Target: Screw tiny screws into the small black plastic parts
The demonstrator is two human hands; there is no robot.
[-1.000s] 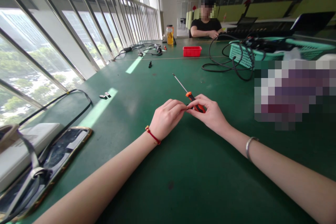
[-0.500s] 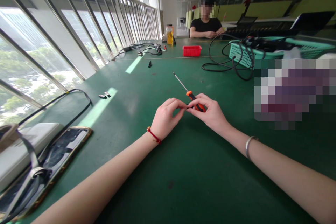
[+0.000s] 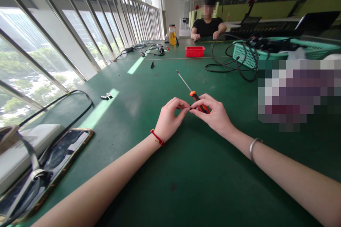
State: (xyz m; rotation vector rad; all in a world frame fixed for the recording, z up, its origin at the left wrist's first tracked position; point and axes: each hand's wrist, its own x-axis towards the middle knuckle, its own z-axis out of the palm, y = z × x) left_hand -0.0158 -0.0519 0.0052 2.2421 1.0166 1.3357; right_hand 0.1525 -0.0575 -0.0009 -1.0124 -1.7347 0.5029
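My right hand (image 3: 214,115) is closed around the orange and black handle of a screwdriver (image 3: 195,96), whose thin metal shaft points up and to the left over the green table (image 3: 186,170). My left hand (image 3: 170,118) rests on the table just left of it, thumb and forefinger pinched together and touching the fingertips of my right hand. Whatever sits between the pinched fingers is too small to make out.
At the near left edge lie a dark phone-like slab (image 3: 53,163), a white box (image 3: 18,156) and a black cable (image 3: 71,108). A red tray (image 3: 195,51), a teal basket (image 3: 250,56) with black cables and a yellow jar (image 3: 172,35) stand farther back. A person in black sits at the far end.
My left fingers have uncurled from a tighter bunch into a thumb-and-forefinger pinch. Both hands and the screwdriver have edged slightly up and away. The far person's hands have moved apart.
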